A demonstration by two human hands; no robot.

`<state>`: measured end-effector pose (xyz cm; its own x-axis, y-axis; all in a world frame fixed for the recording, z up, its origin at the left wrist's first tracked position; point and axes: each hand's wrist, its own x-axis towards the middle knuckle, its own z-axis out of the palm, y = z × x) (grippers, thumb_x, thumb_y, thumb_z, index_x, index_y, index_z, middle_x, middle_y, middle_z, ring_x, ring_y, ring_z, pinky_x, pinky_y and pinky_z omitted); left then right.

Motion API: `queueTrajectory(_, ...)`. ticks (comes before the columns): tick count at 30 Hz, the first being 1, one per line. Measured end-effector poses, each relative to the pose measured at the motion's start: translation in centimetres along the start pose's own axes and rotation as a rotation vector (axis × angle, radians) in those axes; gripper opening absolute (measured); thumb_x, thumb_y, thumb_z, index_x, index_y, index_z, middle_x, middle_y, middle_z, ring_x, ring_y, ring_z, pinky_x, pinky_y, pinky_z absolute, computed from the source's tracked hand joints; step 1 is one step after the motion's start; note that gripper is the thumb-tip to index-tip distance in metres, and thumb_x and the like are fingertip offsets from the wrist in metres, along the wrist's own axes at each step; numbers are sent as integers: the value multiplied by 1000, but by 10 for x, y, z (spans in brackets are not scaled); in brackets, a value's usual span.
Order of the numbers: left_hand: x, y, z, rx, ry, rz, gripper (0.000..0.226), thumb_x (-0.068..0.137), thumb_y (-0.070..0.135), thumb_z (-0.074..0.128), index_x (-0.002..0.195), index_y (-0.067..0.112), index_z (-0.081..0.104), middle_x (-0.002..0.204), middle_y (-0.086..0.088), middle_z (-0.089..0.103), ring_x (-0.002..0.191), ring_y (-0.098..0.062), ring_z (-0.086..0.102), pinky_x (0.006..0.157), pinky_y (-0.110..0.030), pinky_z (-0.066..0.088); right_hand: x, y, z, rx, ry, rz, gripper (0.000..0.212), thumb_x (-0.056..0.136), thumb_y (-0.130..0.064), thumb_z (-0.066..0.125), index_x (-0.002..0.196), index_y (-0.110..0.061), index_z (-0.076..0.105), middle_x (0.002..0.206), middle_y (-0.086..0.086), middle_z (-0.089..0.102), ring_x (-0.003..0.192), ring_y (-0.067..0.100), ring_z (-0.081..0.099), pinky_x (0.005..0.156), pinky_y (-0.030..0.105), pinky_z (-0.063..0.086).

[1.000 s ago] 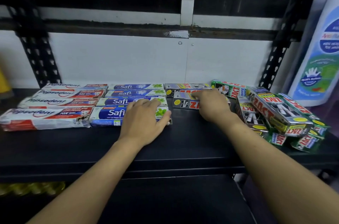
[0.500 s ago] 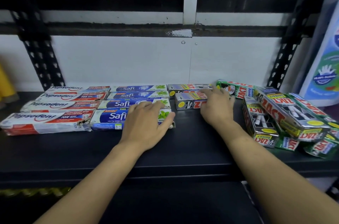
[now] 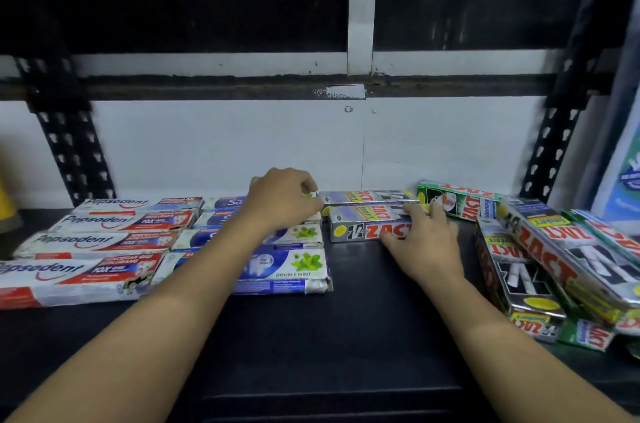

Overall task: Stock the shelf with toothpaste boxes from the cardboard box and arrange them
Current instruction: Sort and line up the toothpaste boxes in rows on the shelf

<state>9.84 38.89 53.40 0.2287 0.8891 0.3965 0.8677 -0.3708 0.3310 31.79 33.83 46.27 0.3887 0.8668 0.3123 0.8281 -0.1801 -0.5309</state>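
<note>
Zact box [image 3: 363, 231] under right hand [image 3: 426, 248], touching

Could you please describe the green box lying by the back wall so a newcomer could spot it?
On the black shelf, look along the white back wall to the two silver Zact boxes in the middle. Directly right of them a green box lies flat along the wall. Unlike the other green boxes, it is not part of the tumbled pile on the right.
</note>
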Motion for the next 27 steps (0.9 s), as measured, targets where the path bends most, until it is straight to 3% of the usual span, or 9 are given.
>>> queueTrajectory(6,9,0,20,130,-88,85,35,79,59,65,106,37,66,106,18,66,99,-9,52,95,-38,29,6,0,2,92,38,34,82,77,-48,72,146,-22,36,159,7,20,139,35,25,105,46,38)
queueTrajectory(11,1,-1,27,201,25,212,38,77,65,64,102,38,67,92,17,67,96,-7,54,104,-39,22,11,7,6,198,80,43,95,66,-52,79,143,-15,37,142,7,45,131,31,40,101,40,40)
queueTrajectory(13,0,-1,30,210,21,244,39,77,66,64,104,38,68,94,17,67,97,-7,54,107,-40,20,11,7,5,212,91,48,97,67,-49,80,144,-14,35,140,7,47,132,31,40,102,39,39)
queueTrajectory(22,2,-6,33,141,48,213,34,82,65,61,102,38,68,94,18,66,102,-9,54,101,-36,21,7,5,1,283,97,43,87,68,-43,80,141,-17,39,136,4,54,127,28,47,100,40,44)
queueTrajectory(27,3,-10,34,107,47,202,41,81,62,65,113,37,65,112,21,67,112,-6,54,102,-36,20,6,4,-1,293,98,52,83,72,-43,76,142,-20,38,134,-1,58,126,25,50,99,39,47)
